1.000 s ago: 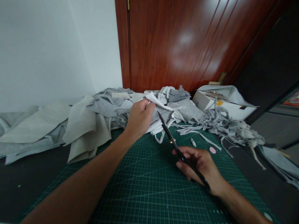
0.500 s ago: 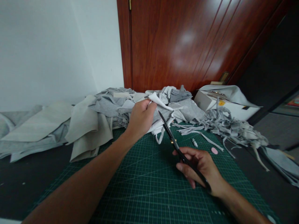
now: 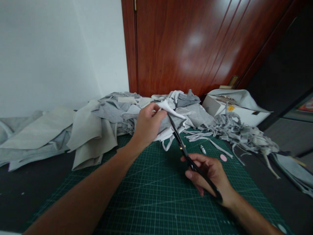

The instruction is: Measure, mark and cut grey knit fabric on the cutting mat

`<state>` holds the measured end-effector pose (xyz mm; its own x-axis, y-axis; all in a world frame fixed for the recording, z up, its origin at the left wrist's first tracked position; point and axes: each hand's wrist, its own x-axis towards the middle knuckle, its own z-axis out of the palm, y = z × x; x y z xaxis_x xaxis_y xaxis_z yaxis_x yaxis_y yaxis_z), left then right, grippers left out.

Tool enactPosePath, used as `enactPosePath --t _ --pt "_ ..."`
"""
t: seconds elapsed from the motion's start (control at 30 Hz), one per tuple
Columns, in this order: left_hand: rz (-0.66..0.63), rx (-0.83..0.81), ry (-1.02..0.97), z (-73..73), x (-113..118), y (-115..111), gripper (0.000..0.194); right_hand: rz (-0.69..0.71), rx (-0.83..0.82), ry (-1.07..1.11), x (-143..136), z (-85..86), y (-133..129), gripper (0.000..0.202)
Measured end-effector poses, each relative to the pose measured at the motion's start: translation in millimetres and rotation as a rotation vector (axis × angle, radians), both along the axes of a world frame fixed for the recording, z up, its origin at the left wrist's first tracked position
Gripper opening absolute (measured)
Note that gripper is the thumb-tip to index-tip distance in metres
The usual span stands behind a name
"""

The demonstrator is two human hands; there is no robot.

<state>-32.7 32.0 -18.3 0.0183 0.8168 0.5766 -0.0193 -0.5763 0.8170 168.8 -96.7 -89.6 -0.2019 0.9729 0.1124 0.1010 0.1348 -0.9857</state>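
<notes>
My left hand pinches a piece of white and grey fabric above the far part of the green cutting mat. A narrow loop of the cloth hangs below it. In my right hand is a pair of black scissors, with its handles around the fingers and its blades pointing up and left. The blade tips lie at the fabric, close to my left thumb. From here the blades look nearly closed, and whether cloth is between them I cannot tell.
Heaped grey and white fabric lies along the back, with larger beige pieces at left. Right of the mat are a tangle of cloth strips, a white box, a pink disc and a small white tube. Behind stands a wooden door.
The white flap by my left fingers now spreads wider and further right. The scissors' tips have shifted slightly right and up beside my left thumb. Both hands keep their holds.
</notes>
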Motion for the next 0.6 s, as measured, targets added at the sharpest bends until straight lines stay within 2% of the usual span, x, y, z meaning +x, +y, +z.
enactPosePath --t 0.13,0.37,0.47,0.6 --pt "-0.078 -0.017 -0.096 -3.6 -2.2 4.1 0.012 -0.027 0.030 0.020 0.6 -1.4 0.0 0.040" --pt "-0.183 -0.085 -0.007 1.4 -7.9 2.2 0.007 -0.005 0.031 0.031 2.6 -2.1 0.1 0.041" --pt "-0.253 -0.115 0.024 4.0 -12.3 2.2 0.009 -0.011 0.034 0.030 2.8 -0.6 0.1 0.040" --pt "-0.283 -0.186 0.043 7.1 -15.0 -0.1 0.014 -0.012 0.025 0.029 2.7 1.5 0.4 0.041"
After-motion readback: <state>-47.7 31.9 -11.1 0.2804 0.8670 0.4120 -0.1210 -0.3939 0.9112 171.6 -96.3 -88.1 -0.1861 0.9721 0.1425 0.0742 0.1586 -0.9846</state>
